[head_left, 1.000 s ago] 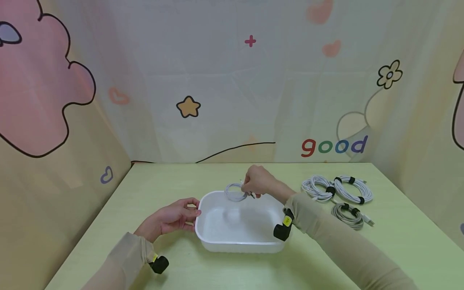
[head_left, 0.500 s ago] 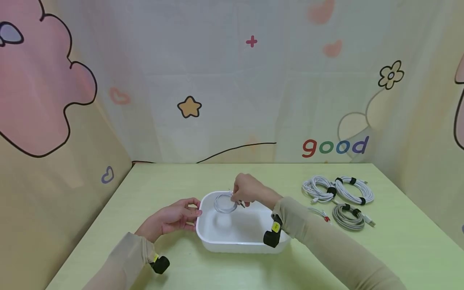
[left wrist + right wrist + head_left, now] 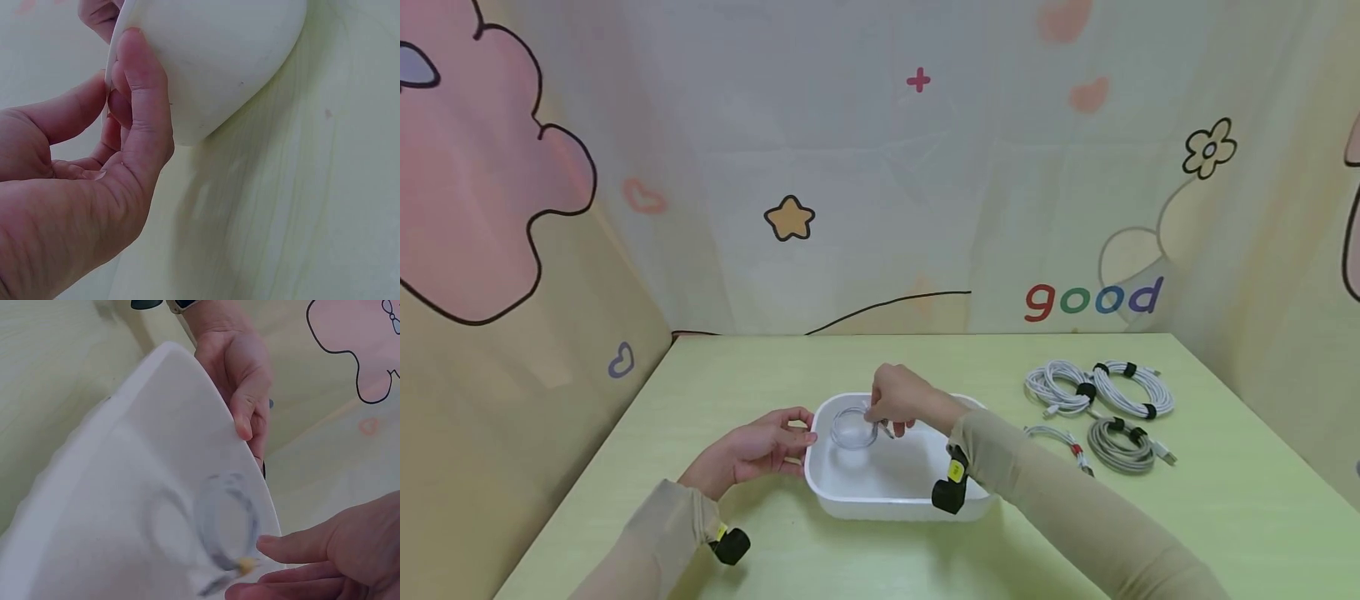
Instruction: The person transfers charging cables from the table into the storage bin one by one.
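My left hand (image 3: pixel 767 448) grips the left rim of a white plastic tub (image 3: pixel 902 510), thumb at the rim and fingers against the outer wall. In the left wrist view, the left hand (image 3: pixel 119 137) shows this hold up close. Over the inside of the tub is my right hand (image 3: pixel 901 396). A coiled thin white cable (image 3: pixel 853 428) hangs just left of its fingertips, inside the tub's left end. In the right wrist view, the coiled cable (image 3: pixel 253 515) is blurred beside the sharp right hand (image 3: pixel 331 550), whose thumb and fingers stand apart. Its shadow shows on the tub wall.
Two coiled white cables (image 3: pixel 1060 387) with black straps lie at the table's back right. In front of them are a grey coiled cable (image 3: pixel 1120 446) and a short white cable (image 3: pixel 1056 432) with a red band, partly behind the right sleeve. A patterned curtain (image 3: pixel 865 167) stands behind.
My right hand has moved left and down into the tub's left end with the cable, and its thumb and fingers are now apart. The left hand keeps its hold on the rim.
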`<action>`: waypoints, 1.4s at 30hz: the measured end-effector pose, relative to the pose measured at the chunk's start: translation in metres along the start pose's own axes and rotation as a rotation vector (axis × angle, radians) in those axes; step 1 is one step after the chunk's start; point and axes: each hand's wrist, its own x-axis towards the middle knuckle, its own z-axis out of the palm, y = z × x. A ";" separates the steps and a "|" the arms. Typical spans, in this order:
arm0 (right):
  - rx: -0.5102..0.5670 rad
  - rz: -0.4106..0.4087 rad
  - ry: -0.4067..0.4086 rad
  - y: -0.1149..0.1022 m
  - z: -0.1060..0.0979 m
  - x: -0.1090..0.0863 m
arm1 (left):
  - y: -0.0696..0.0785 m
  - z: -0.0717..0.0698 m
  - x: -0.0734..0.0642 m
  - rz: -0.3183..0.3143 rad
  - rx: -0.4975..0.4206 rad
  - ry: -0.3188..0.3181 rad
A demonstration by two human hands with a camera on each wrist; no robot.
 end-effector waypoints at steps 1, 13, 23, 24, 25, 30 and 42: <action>0.010 0.011 -0.011 -0.001 0.000 -0.001 | 0.000 0.000 0.000 -0.002 -0.002 0.001; 0.039 -0.028 0.182 0.035 -0.036 -0.023 | -0.001 0.001 0.002 0.001 -0.001 -0.002; -0.008 0.009 0.369 0.104 -0.049 -0.037 | -0.002 -0.001 -0.001 0.009 -0.002 -0.016; -0.030 0.018 0.364 0.110 -0.049 -0.038 | -0.002 -0.001 -0.001 0.011 -0.002 -0.022; -0.053 0.027 0.354 0.115 -0.048 -0.039 | -0.002 -0.001 -0.001 0.014 -0.001 -0.026; -0.108 0.086 0.217 0.139 -0.037 -0.043 | -0.003 -0.001 0.000 0.013 -0.004 -0.028; -0.104 0.019 0.181 0.167 -0.015 -0.041 | -0.004 0.000 0.000 0.017 -0.019 -0.035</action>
